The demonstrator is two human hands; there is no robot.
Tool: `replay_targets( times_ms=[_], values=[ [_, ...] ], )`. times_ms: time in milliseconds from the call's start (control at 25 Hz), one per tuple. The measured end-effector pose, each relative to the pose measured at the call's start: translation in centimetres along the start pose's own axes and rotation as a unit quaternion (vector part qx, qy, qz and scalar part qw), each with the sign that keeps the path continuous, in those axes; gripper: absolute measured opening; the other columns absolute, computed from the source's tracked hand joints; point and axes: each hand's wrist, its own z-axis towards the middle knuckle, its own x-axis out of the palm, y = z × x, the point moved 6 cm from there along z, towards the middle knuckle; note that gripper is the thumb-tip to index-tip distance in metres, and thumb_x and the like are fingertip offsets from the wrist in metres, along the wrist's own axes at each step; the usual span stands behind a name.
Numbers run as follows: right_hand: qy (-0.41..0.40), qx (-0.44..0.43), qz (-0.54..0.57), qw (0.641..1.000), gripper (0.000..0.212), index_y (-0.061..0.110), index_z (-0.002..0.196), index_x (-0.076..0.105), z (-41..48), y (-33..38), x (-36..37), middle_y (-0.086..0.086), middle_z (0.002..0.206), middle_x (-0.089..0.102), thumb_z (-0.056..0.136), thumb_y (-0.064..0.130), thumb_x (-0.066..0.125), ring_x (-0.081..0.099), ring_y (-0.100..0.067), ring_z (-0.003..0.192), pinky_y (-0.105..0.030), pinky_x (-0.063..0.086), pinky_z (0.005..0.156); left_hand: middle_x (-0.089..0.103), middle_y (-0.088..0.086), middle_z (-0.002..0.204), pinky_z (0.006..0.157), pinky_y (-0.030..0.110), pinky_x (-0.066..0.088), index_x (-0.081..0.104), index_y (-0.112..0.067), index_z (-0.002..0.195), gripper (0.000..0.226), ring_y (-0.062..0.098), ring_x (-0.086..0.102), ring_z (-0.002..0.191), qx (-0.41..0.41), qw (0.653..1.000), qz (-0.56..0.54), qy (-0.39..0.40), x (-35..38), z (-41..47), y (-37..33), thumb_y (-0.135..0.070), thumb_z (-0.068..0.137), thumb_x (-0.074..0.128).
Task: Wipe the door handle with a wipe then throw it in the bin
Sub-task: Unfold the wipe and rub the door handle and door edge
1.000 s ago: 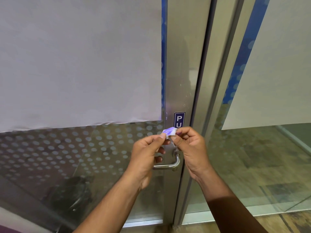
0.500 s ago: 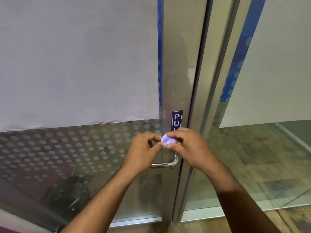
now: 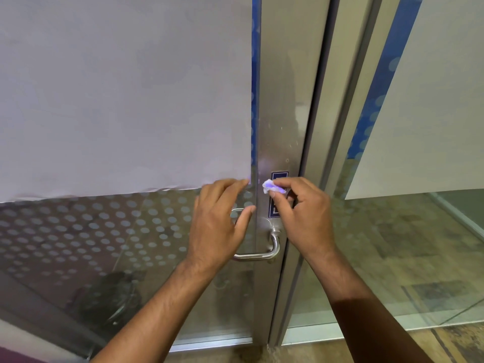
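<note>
Head view: right hand point(image 3: 303, 213) pinches a crumpled wipe point(image 3: 271, 186) at frame centre, above the door handle point(image 3: 262, 254); left hand point(image 3: 220, 221) is spread, empty. Wiping seems not begun; next, press it onto the lever.

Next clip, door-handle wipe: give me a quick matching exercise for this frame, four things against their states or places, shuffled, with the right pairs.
Things:
1. wipe
2. left hand
3. door handle
4. blue sign

States or places:
A. open, fingers spread, holding nothing
B. bare metal, untouched, below both hands
C. bunched up, pinched in the right hand fingertips
D. on the door frame, partly hidden behind the right hand

Pairs: 1-C, 2-A, 3-B, 4-D
</note>
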Motion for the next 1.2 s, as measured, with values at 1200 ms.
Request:
replay_targets(
  times_ms=[1200],
  values=[
    [-0.142, -0.146, -0.143, 0.969, 0.009, 0.021, 0.108, 0.078, 0.5, -0.5, 3.6, 0.000, 0.089, 0.067, 0.102, 0.020, 0.072, 0.060, -0.022, 0.078, -0.038, 0.050, 0.067, 0.009, 0.021, 0.180, 0.135, 0.055, 0.007, 0.020, -0.019, 0.173, 0.107, 0.039, -0.002, 0.168, 0.121, 0.942, 0.311, -0.033, 0.8, 2.7, 2.6, -0.034, 0.091, 0.086]
  ],
)
